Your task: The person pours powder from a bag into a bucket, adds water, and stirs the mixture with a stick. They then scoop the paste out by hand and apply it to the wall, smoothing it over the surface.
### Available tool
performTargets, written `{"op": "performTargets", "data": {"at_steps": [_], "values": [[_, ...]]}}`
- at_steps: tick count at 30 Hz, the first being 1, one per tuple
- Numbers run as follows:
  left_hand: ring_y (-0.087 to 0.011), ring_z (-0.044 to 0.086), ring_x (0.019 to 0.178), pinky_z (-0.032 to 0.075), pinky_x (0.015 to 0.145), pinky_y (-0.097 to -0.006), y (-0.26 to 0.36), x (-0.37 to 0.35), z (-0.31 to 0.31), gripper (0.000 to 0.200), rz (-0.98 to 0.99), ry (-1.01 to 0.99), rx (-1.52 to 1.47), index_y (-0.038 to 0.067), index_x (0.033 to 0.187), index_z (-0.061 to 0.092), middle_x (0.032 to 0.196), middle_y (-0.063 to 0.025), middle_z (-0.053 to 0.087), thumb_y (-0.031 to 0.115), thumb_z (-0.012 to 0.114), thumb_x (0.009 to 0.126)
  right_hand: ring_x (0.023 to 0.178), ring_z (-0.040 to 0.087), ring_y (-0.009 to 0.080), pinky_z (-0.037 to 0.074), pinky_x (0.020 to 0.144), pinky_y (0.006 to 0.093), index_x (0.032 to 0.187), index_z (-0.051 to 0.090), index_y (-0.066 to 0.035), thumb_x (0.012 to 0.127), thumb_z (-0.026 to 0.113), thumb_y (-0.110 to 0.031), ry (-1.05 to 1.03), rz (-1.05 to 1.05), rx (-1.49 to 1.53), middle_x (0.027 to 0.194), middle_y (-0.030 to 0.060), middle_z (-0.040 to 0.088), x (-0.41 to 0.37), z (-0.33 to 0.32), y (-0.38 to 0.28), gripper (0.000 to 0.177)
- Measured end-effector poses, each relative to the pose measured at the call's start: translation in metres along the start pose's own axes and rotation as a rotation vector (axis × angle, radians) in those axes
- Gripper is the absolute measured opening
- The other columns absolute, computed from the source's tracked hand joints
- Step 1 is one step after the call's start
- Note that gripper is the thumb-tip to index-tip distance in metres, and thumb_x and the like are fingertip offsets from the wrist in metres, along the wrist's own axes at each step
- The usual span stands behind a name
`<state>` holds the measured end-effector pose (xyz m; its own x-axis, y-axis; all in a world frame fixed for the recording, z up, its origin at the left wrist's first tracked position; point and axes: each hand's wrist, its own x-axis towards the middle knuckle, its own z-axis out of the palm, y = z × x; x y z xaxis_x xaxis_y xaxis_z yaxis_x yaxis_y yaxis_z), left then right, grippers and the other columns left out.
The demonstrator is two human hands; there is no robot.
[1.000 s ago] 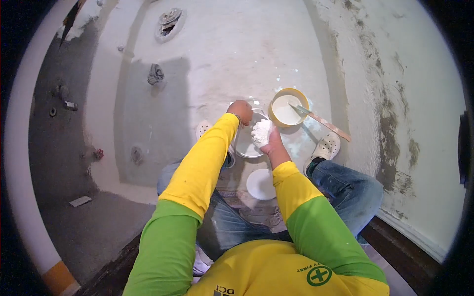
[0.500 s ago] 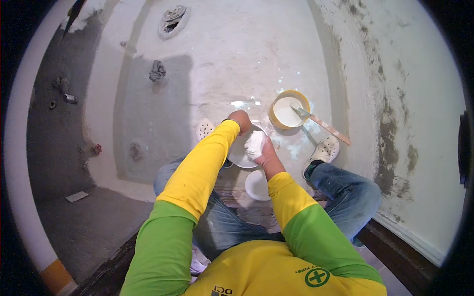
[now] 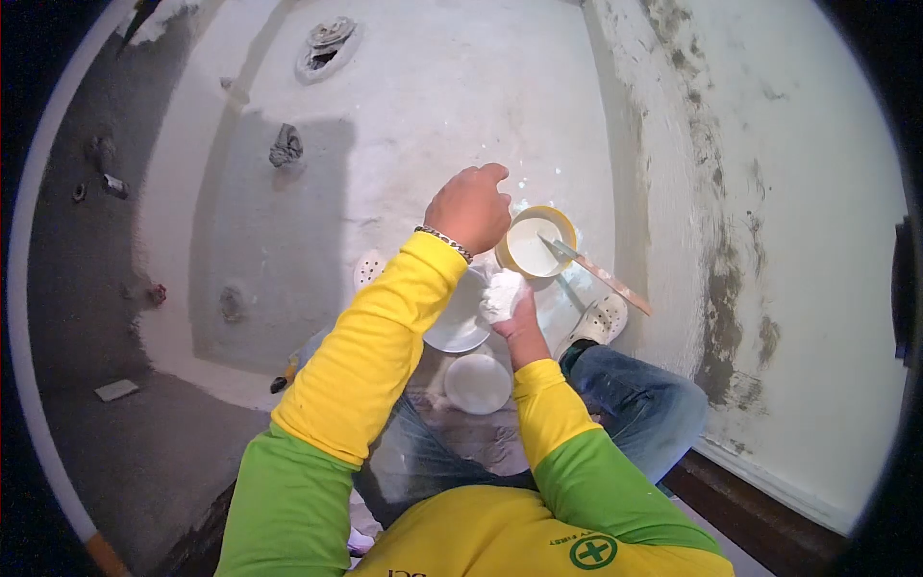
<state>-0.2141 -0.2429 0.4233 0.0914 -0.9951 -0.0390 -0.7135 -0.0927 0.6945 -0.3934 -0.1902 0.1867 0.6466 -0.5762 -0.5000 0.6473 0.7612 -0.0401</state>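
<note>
My left hand (image 3: 468, 210), with a chain bracelet at the wrist, is raised over the floor to the left of a yellow-rimmed tub (image 3: 567, 219). Its fingertips show apart at the right side, and nothing is visible in them. In my right hand (image 3: 524, 319) is a white lump (image 3: 503, 295), held over the right edge of a white basin (image 3: 452, 332). The tub contains white paste (image 3: 529, 248), and a wooden-handled brush or spatula (image 3: 612, 281) leans out over its right rim. Nearer my body stands a smaller white bowl (image 3: 478, 384).
My white clogs (image 3: 604, 319) show on both sides of the vessels. A patchy wall (image 3: 769, 240) rises on the right. On the floor (image 3: 423, 77) are a round drain-like fitting (image 3: 329, 48) and a grey crumpled plug (image 3: 286, 145). A red fitting (image 3: 157, 294) shows at the left.
My left hand has moved up and away from the basin, toward the tub's left side. The white lump stays in my right hand. The whole view has shifted slightly.
</note>
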Motion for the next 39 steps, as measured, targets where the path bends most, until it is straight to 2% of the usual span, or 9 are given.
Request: {"op": "performTargets", "data": {"at_steps": [8,11,17,20,23,28,32,36,39], "values": [[-0.0358,0.061,0.098,0.048,0.086,-0.0404,0.004,0.002,-0.009,0.036,-0.032,0.020,-0.075,0.002,0.115,0.058,0.104,-0.0225,0.064,0.017,0.059,0.083,0.067,0.063,0.0255,0.054,0.057,0.0393,0.094,0.060,-0.011,0.092,0.040,-0.035,0.083,-0.260,-0.124,0.080,0.0068,0.063,0.042,-0.007,-0.103,0.031],[-0.0356,0.061,0.099,0.048,0.086,-0.0403,0.009,0.004,-0.011,0.036,-0.057,0.002,-0.099,0.002,0.116,0.058,0.105,-0.0224,0.064,0.017,0.060,0.084,0.086,0.064,0.0302,0.053,0.076,0.0434,0.106,0.061,-0.002,0.092,0.041,-0.040,0.510,-0.407,-0.507,0.098,0.0132,0.066,0.069,-0.019,-0.128,0.044],[-0.0358,0.060,0.099,0.047,0.087,-0.0405,0.012,0.010,-0.005,0.036,-0.050,0.013,-0.132,0.001,0.115,0.058,0.105,-0.0223,0.064,0.018,0.061,0.083,0.092,0.063,0.0276,0.048,0.079,0.0363,0.118,0.054,0.008,0.087,0.054,-0.033,1.109,-0.378,-1.606,0.110,0.0167,0.063,0.100,-0.067,-0.148,0.051],[-0.0364,0.060,0.099,0.047,0.087,-0.0410,0.015,0.009,-0.006,0.037,-0.031,0.007,-0.118,0.001,0.115,0.058,0.105,-0.0223,0.064,0.019,0.061,0.083,0.104,0.057,0.0430,0.043,0.090,0.0442,0.101,0.062,0.009,0.083,0.050,-0.035,1.032,-0.494,-1.505,0.108,0.0293,0.061,0.092,-0.053,-0.137,0.049],[-0.0371,0.060,0.099,0.047,0.087,-0.0414,0.018,0.008,-0.008,0.037,-0.034,-0.003,-0.127,0.000,0.115,0.058,0.105,-0.0226,0.063,0.021,0.061,0.083,0.097,0.060,0.0420,0.046,0.085,0.0454,0.102,0.063,0.006,0.081,0.053,-0.034,0.866,-0.510,-1.899,0.103,0.0284,0.063,0.076,-0.023,-0.145,0.046],[-0.0371,0.060,0.099,0.047,0.087,-0.0413,0.019,0.006,-0.009,0.039,-0.037,0.004,-0.137,0.000,0.114,0.058,0.105,-0.0227,0.063,0.023,0.062,0.083,0.087,0.062,0.0409,0.049,0.077,0.0449,0.092,0.063,0.003,0.076,0.062,-0.022,0.945,-0.830,-1.852,0.093,0.0249,0.064,0.018,0.108,-0.118,0.030],[-0.0373,0.059,0.100,0.048,0.086,-0.0433,0.018,0.007,-0.011,0.038,-0.057,-0.016,-0.132,0.003,0.114,0.057,0.105,-0.0214,0.061,0.022,0.062,0.082,0.078,0.062,0.0382,0.047,0.068,0.0446,0.079,0.059,0.001,0.072,0.067,-0.018,0.920,-1.212,-1.707,0.077,0.0199,0.062,0.026,0.105,-0.113,0.022],[-0.0366,0.060,0.099,0.047,0.087,-0.0411,0.018,0.008,-0.010,0.042,-0.060,0.015,-0.136,0.000,0.116,0.057,0.106,-0.0226,0.063,0.025,0.062,0.082,0.084,0.063,0.0393,0.050,0.078,0.0419,0.097,0.061,0.002,0.071,0.070,-0.021,1.024,-0.935,-1.869,0.087,0.0202,0.065,0.072,0.005,-0.121,0.036],[-0.0362,0.060,0.099,0.048,0.087,-0.0409,0.021,0.011,-0.012,0.044,-0.075,0.029,-0.143,0.000,0.117,0.057,0.106,-0.0225,0.063,0.027,0.063,0.082,0.088,0.063,0.0390,0.050,0.080,0.0407,0.108,0.062,0.001,0.073,0.069,-0.020,0.779,-0.726,-1.894,0.095,0.0194,0.066,0.075,-0.045,-0.127,0.042]]}}
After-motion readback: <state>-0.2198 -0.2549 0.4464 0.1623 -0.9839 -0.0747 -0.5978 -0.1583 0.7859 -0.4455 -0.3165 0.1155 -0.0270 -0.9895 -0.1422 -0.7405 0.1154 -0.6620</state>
